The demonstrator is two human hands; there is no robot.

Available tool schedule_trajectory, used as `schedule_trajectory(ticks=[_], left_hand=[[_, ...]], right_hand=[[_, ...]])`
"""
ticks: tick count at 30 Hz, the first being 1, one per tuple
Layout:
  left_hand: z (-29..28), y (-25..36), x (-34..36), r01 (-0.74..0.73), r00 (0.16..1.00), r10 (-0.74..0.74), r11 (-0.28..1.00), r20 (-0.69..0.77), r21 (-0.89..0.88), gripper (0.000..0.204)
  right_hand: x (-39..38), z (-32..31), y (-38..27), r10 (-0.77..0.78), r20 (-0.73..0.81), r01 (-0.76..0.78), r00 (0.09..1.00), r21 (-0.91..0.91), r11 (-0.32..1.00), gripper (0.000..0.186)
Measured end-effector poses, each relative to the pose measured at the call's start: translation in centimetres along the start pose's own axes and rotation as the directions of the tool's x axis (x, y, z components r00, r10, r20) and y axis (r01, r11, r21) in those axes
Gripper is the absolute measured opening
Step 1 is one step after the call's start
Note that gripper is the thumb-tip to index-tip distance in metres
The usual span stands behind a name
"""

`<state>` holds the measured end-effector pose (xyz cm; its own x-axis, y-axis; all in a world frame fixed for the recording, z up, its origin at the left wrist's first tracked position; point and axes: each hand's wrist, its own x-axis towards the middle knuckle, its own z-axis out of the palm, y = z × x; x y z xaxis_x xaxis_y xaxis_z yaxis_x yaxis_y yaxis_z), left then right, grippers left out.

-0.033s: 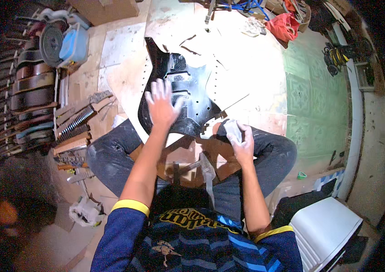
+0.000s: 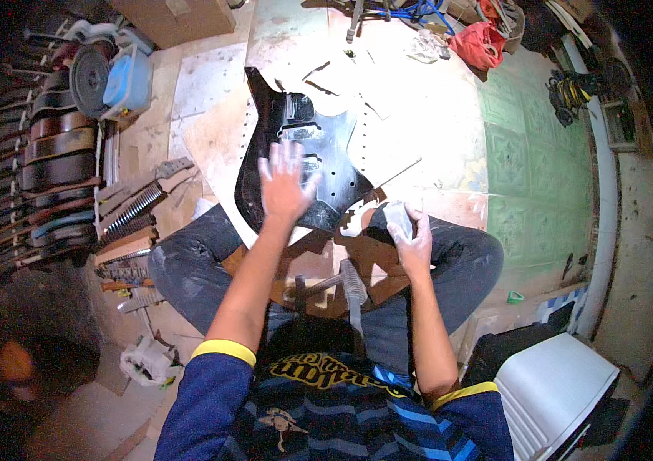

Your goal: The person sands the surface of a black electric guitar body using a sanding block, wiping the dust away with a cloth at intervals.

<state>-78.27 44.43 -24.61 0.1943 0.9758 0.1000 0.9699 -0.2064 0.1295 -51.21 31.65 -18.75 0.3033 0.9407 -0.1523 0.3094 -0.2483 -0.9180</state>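
A glossy black electric guitar body (image 2: 334, 177) with cut-out cavities and small drilled holes lies in front of my crossed legs. My left hand (image 2: 286, 190), its fingers dusted white, rests palm down on the lower left part of the body with the fingers spread. Just off the body's near right edge, above my right knee, my right hand (image 2: 414, 242) pinches a small pale grey piece that looks like folded sandpaper (image 2: 396, 216). Its underside is hidden by my fingers.
Several guitar bodies (image 2: 58, 169) stand in a row at the left, beside a blue tub (image 2: 126, 81). Files and hand tools (image 2: 130, 219) lie left of my knee. A red bag (image 2: 477, 48) sits far right of centre; a white ribbed plastic object (image 2: 553, 392) stands near right.
My left hand has shifted slightly to the right and nearer to me over the guitar body. My right hand stays in place with the pale grey piece.
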Motion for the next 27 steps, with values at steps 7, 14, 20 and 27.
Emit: schedule_trajectory(ticks=[7,14,20,27], left_hand=[[-0.7,10.5,-6.1,-0.270,0.935,0.322,0.920,0.151,-0.284,0.080],[-4.2,12.6,-6.9,0.202,0.975,0.001,0.385,0.220,-0.900,0.040],[-7.6,12.8,-5.7,0.230,0.970,-0.005,0.367,0.245,-0.901,0.041],[-8.1,12.0,-5.8,0.164,0.983,-0.005,0.482,0.185,-0.861,0.033]], right_hand=[[0.9,-1.2,0.0,0.204,0.024,-0.182,0.979,0.565,0.805,0.051],[1.4,-1.7,2.0,0.127,0.554,-0.566,0.823,0.819,0.097,0.042],[0.7,-0.6,0.9,0.095,0.584,-0.591,0.806,0.787,0.180,0.044],[0.6,-0.3,0.9,0.149,0.642,-0.657,0.752,0.712,0.247,0.060]])
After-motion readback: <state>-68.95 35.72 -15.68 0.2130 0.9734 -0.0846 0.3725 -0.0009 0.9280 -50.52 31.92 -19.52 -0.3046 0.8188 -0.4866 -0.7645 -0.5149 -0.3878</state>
